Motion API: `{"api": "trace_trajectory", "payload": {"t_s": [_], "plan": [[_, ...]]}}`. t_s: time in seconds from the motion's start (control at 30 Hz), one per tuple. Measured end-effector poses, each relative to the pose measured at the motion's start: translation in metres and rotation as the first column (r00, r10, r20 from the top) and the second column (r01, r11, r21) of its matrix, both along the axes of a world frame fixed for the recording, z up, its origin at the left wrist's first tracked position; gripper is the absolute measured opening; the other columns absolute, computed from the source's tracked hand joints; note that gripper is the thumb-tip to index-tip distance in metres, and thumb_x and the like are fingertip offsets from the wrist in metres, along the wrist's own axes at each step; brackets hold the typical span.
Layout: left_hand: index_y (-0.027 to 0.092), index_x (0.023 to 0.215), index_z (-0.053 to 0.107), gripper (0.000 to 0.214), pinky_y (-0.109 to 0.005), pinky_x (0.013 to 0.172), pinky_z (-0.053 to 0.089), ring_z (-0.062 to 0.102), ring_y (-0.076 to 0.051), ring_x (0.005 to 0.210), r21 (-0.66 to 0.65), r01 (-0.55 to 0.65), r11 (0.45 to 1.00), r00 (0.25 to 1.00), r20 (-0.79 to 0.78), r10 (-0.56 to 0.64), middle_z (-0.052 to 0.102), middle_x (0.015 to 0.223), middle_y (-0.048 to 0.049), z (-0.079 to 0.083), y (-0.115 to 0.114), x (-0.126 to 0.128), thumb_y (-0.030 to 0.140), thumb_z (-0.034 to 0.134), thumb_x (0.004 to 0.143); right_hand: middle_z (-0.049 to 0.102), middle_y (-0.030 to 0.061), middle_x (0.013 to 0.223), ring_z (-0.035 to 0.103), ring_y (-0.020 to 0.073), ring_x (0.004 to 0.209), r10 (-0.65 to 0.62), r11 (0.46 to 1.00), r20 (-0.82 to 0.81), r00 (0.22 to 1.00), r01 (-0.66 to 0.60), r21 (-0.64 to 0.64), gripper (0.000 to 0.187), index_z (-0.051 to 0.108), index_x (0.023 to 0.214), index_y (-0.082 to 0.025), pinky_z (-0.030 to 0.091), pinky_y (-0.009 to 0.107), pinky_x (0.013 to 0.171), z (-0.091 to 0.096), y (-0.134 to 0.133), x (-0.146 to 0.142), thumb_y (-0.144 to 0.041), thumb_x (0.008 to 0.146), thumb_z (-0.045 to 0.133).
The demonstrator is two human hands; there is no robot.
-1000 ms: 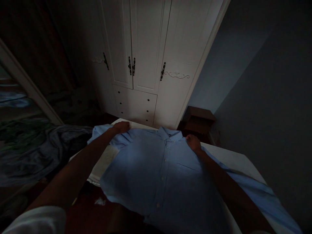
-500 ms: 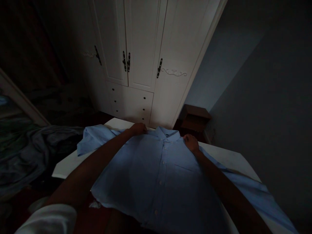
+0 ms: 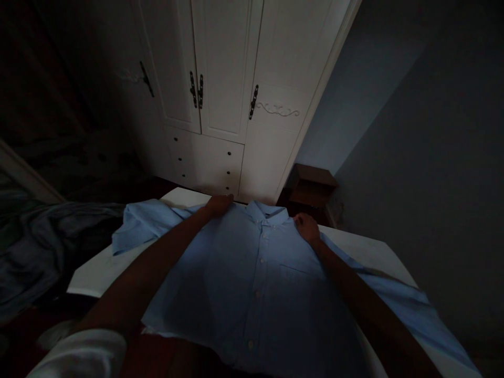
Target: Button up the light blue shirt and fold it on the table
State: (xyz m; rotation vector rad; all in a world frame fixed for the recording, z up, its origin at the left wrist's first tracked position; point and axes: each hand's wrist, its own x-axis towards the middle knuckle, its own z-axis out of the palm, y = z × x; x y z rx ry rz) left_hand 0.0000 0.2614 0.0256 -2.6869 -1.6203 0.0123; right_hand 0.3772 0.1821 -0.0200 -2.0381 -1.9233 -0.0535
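A light blue button-up shirt (image 3: 252,278) lies front-up on a white table (image 3: 98,270), its collar pointing away from me. My left hand (image 3: 218,203) rests on the shirt's left shoulder just beside the collar, fingers closed on the cloth. At the right shoulder, my right hand (image 3: 307,228) is curled into a grip on the fabric. One sleeve spreads out to the left, the other trails to the lower right. The room is dim.
A white wardrobe (image 3: 232,94) with dark handles and small drawers stands behind the table. A brown nightstand (image 3: 313,186) sits to its right against a blue wall. Dark bedding (image 3: 43,247) is heaped on the left.
My left hand slid right along the shirt's shoulder toward the collar. The left sleeve now lies flatter and further left. My right hand has barely moved.
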Motion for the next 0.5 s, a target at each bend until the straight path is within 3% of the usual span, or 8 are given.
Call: {"api": "trace_trajectory", "payload": {"t_s": [0.2, 0.3, 0.5], "plan": [[0.011, 0.124, 0.056, 0.047, -0.041, 0.083, 0.05, 0.067, -0.033, 0.101, -0.025, -0.067, 0.997, 0.998, 0.011, 0.068, 0.069, 0.112, -0.0219, 0.001, 0.005, -0.004, 0.041, 0.031, 0.099, 0.07, 0.0068, 0.104, 0.061, 0.0209, 0.098, 0.002, 1.0, -0.011, 1.0, -0.002, -0.005, 0.023, 0.067, 0.098, -0.019, 0.041, 0.03, 0.085, 0.001, -0.001, 0.001, -0.025, 0.095, 0.045], [0.011, 0.115, 0.066, 0.067, -0.044, 0.086, 0.049, 0.065, -0.036, 0.106, -0.032, -0.13, 0.991, 0.991, 0.023, 0.131, 0.069, 0.113, -0.0234, 0.006, 0.008, -0.017, 0.058, 0.022, 0.097, 0.07, 0.0073, 0.105, 0.061, 0.0211, 0.1, -0.002, 1.0, -0.008, 1.0, 0.002, -0.015, 0.023, 0.067, 0.099, -0.018, 0.041, 0.03, 0.087, 0.002, -0.001, 0.0, -0.024, 0.095, 0.044], [0.012, 0.101, 0.074, 0.085, -0.039, 0.089, 0.048, 0.065, -0.033, 0.108, -0.087, -0.219, 0.972, 0.975, 0.023, 0.222, 0.071, 0.111, -0.0214, 0.013, 0.012, -0.045, 0.069, 0.012, 0.093, 0.07, 0.0098, 0.108, 0.061, 0.0226, 0.103, -0.032, 0.998, 0.008, 0.999, 0.032, -0.054, 0.025, 0.067, 0.102, -0.017, 0.042, 0.031, 0.089, 0.007, -0.004, -0.004, -0.023, 0.095, 0.044]]}}
